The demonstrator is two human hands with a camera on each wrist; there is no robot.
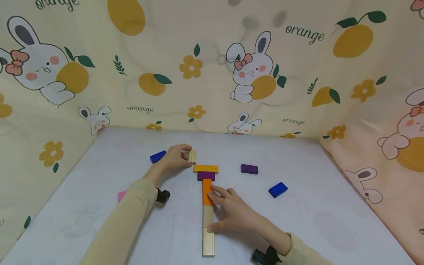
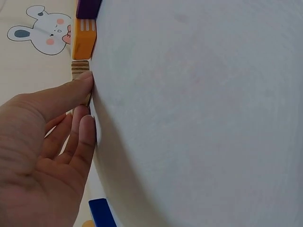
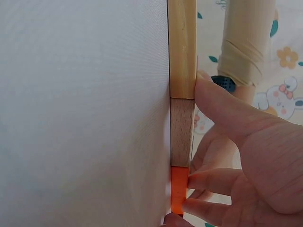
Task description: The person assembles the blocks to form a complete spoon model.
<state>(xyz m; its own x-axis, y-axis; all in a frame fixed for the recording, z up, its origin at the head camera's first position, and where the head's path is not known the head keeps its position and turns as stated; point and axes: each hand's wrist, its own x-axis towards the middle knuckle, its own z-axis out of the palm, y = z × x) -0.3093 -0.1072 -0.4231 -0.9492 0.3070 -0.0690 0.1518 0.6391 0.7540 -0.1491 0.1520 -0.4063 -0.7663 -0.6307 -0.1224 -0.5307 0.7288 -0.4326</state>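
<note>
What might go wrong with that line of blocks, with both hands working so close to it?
The left hand pinches a small wooden block close to the yellow block; a slip might knock the yellow one crooked.

The right hand touches the orange block and the near-end wooden block, so a sideways push could bend the line.

The blue block beside the left hand might get brushed aside.

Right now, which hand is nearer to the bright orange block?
Right: the right hand touches the bright orange block. The left hand is beyond it and leftward, pinching a wooden block.
</note>
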